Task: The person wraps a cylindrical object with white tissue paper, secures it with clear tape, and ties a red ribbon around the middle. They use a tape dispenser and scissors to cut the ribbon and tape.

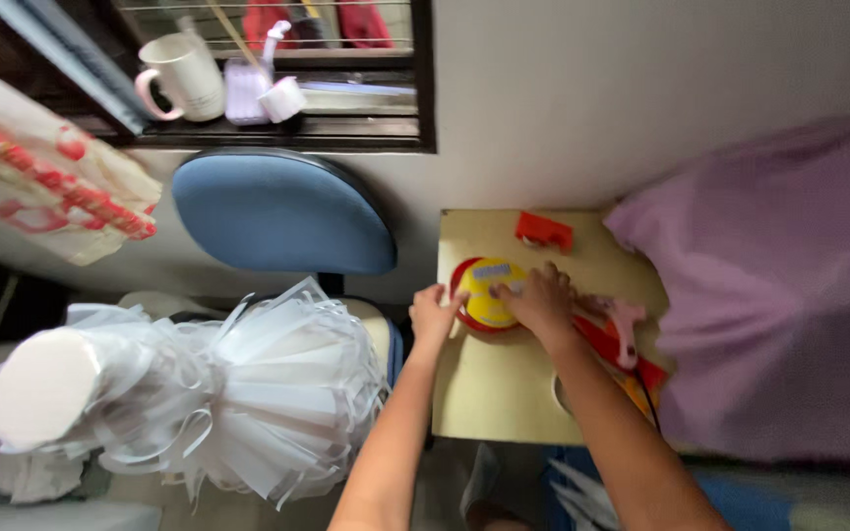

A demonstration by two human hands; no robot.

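Fingers (543,295) spread on yellow tin (489,295)

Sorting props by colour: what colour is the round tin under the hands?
The tin is red with a yellow lid, clearest in the head view.

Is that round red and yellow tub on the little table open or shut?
Shut: the yellow lid sits flat on the round red tub.
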